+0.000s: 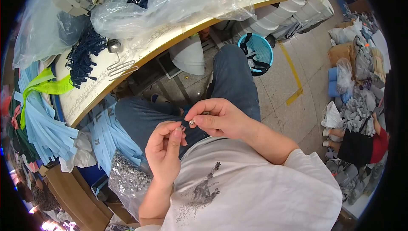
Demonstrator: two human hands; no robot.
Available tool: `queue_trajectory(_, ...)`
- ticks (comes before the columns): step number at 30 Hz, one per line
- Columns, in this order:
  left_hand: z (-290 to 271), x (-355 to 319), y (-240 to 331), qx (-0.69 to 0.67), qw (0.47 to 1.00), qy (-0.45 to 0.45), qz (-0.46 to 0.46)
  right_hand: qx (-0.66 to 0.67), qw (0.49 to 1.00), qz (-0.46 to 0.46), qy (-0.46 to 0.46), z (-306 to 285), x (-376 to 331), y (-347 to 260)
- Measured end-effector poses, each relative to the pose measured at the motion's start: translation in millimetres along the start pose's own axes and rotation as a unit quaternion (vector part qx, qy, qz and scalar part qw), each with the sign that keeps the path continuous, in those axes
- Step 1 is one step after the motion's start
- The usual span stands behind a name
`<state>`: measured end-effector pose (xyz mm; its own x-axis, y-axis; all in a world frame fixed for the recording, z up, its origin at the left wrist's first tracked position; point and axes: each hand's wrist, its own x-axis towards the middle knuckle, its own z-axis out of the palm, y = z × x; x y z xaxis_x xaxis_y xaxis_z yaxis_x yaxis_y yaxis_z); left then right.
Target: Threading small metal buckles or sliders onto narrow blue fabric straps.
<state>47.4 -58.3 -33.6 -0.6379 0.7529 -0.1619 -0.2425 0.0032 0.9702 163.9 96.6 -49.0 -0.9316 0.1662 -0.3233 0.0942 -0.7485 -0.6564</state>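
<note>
Cluttered sewing workshop, curved cream worktable edge (pixel 140 56) close ahead of the knees, bare floor open to the right. Right hand (pixel 216 118) pinches a small silver metal slider (pixel 192 122) over the lap; left hand (pixel 163 150) closes fingertips on dark zipper tape (pixel 182 127) just beside it. Clear bag of silver metal parts (pixel 127 180) sits lower left.

two hands (pixel 163 152), one small metal piece (pixel 191 122).
</note>
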Motion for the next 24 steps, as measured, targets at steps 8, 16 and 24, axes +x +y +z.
queue_trajectory(8,3,-2,7,0.018,1.000,-0.001,0.015,-0.019,1.000,0.001,-0.008,10,-2,-7)
queue_trajectory(16,-3,-4,4,0.136,0.986,-0.026,0.089,-0.062,0.998,-0.015,-0.008,10,-4,-8)
queue_trajectory(24,1,-4,4,0.168,0.982,-0.020,0.089,-0.138,0.988,-0.074,-0.006,8,0,-5)
